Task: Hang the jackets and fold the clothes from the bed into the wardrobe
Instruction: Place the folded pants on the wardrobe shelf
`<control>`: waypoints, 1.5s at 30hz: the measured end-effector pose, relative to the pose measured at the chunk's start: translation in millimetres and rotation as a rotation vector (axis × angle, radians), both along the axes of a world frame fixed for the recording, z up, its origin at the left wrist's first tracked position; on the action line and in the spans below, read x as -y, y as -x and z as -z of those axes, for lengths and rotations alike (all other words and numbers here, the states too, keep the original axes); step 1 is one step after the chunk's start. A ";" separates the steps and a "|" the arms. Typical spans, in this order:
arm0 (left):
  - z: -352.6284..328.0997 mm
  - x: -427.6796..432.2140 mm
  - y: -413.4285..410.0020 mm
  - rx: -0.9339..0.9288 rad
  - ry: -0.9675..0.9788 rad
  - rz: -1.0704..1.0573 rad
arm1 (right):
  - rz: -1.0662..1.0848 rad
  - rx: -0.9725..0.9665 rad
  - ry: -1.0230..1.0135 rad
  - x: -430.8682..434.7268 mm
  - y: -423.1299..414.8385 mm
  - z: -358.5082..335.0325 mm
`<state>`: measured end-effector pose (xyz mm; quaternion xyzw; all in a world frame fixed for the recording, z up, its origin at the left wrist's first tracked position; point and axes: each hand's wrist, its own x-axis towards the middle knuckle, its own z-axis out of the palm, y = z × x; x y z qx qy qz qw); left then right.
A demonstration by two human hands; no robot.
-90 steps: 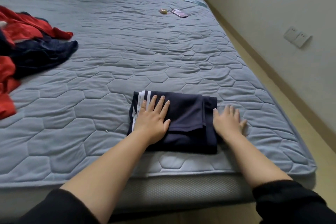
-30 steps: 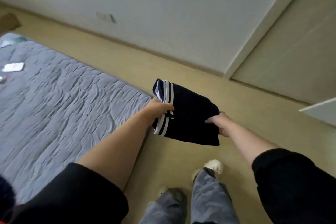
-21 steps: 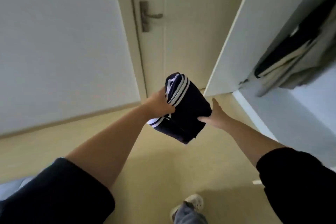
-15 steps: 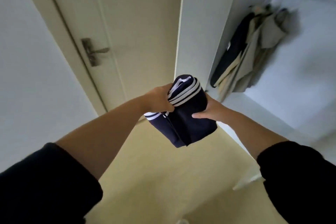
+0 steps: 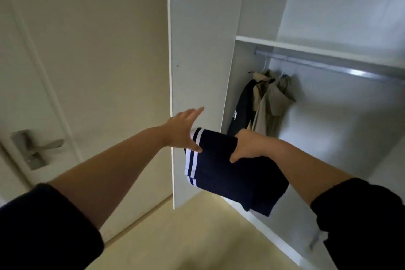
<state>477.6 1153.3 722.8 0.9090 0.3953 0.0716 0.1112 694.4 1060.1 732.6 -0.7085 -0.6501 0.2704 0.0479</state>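
- My right hand (image 5: 248, 146) has a firm grip on the folded navy garment (image 5: 232, 173), thumb on the near face and fingers curled over its top edge.
- The garment hangs in the air just in front of the open wardrobe (image 5: 317, 116), below the level of the hanging rail (image 5: 324, 66), its white-striped edge turned toward the wardrobe door (image 5: 197, 50).
- My left hand (image 5: 183, 130) carries nothing; its grip is wide, fingers straight and spread, reaching toward the wardrobe door's inner face. The thumb tip sits at the garment's striped edge; I cannot tell whether the fingertips touch the door.
- Inside the wardrobe, two jackets hang from the rail at its door-side end: a dark jacket (image 5: 240, 112) nearest the side wall and a beige jacket (image 5: 271, 105) just beside it.
- A white shelf (image 5: 306, 49) runs just above the rail.
- Beyond the wardrobe door, on its outer side, stands a room door (image 5: 98, 50) with a metal lever handle (image 5: 37, 147).
- Pale flooring (image 5: 186, 237) lies below the wardrobe's open front.
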 end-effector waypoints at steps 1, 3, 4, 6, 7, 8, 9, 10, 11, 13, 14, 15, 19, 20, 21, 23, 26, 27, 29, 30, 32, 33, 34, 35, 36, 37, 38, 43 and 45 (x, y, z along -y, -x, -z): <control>-15.2 -18.0 -19.2 -0.072 -0.118 0.094 | -0.001 0.045 -0.007 -15.3 -6.9 -10.2; -46.3 -53.2 -57.9 -0.217 -0.143 0.221 | 0.005 0.116 -0.033 -47.1 -23.3 -33.0; -60.8 -69.5 -76.2 -0.271 -0.092 0.262 | 0.014 0.145 -0.060 -62.9 -31.0 -46.5; -88.2 -101.2 -108.2 -0.318 -0.021 0.350 | 0.042 0.176 -0.123 -94.7 -46.6 -75.4; -101.7 -117.9 -121.2 -0.318 -0.025 0.391 | 0.061 0.181 -0.145 -109.5 -54.2 -89.7; -115.8 -135.9 -133.4 -0.314 -0.036 0.428 | 0.082 0.184 -0.154 -124.0 -63.0 -103.9; -128.4 -153.2 -144.4 -0.305 -0.030 0.457 | 0.102 0.187 -0.147 -136.3 -72.8 -116.8; -141.4 -170.3 -154.7 -0.287 -0.010 0.489 | 0.120 0.187 -0.129 -146.7 -83.7 -129.3; -154.9 -186.9 -164.4 -0.265 0.015 0.524 | 0.140 0.179 -0.109 -156.1 -94.3 -141.2; -180.4 -216.2 -183.2 -0.216 0.064 0.586 | 0.190 0.133 -0.088 -170.8 -115.9 -161.9; -190.2 -229.4 -192.9 -0.201 0.077 0.606 | 0.200 0.100 -0.076 -176.9 -124.7 -169.5; -197.8 -241.4 -202.9 -0.191 0.076 0.620 | 0.198 0.083 -0.059 -183.1 -131.4 -175.8; -218.6 -285.7 -242.8 -0.097 0.039 0.647 | 0.227 0.154 -0.075 -214.5 -163.9 -205.3; -226.1 -295.2 -252.7 -0.056 0.036 0.652 | 0.246 0.175 -0.093 -221.9 -174.7 -217.6; -235.3 -304.2 -263.0 -0.013 0.021 0.656 | 0.268 0.196 -0.115 -229.1 -186.2 -231.3; -259.1 -320.1 -285.0 0.067 -0.098 0.649 | 0.313 0.256 -0.192 -242.1 -209.0 -260.6; -303.4 -342.7 -326.1 0.187 -0.469 0.594 | 0.376 0.415 -0.412 -263.3 -245.3 -302.1; -317.4 -349.8 -340.4 0.221 -0.618 0.571 | 0.392 0.469 -0.508 -271.9 -259.1 -314.6; -339.6 -366.8 -369.6 0.277 -0.903 0.494 | 0.407 0.583 -0.727 -293.7 -288.4 -333.0; -346.3 -376.6 -384.1 0.309 -1.031 0.445 | 0.415 0.667 -0.844 -306.5 -303.4 -337.3; -345.8 -399.4 -412.0 0.347 -1.265 0.364 | 0.395 0.964 -1.102 -333.7 -335.0 -331.5; -337.9 -411.3 -425.2 0.336 -1.363 0.345 | 0.356 1.130 -1.197 -347.0 -351.7 -319.4; -324.3 -424.0 -437.9 0.322 -1.436 0.353 | 0.296 1.241 -1.261 -358.6 -366.9 -302.7; -306.5 -435.4 -450.2 0.298 -1.478 0.391 | 0.222 1.314 -1.287 -367.6 -381.2 -282.0; -286.1 -447.0 -462.2 0.244 -1.505 0.440 | 0.142 1.392 -1.240 -376.3 -393.6 -260.0; -264.2 -458.6 -474.6 0.141 -1.478 0.482 | 0.077 1.463 -1.116 -384.6 -406.5 -238.3; -242.5 -469.3 -486.7 0.013 -1.390 0.508 | 0.028 1.478 -0.942 -393.2 -419.4 -218.7; -196.7 -527.2 -536.6 -0.148 -0.932 0.482 | 0.071 0.977 -0.519 -431.5 -472.9 -180.7; -198.6 -548.6 -550.1 -0.154 -0.837 0.409 | 0.132 0.818 -0.443 -445.1 -488.2 -181.8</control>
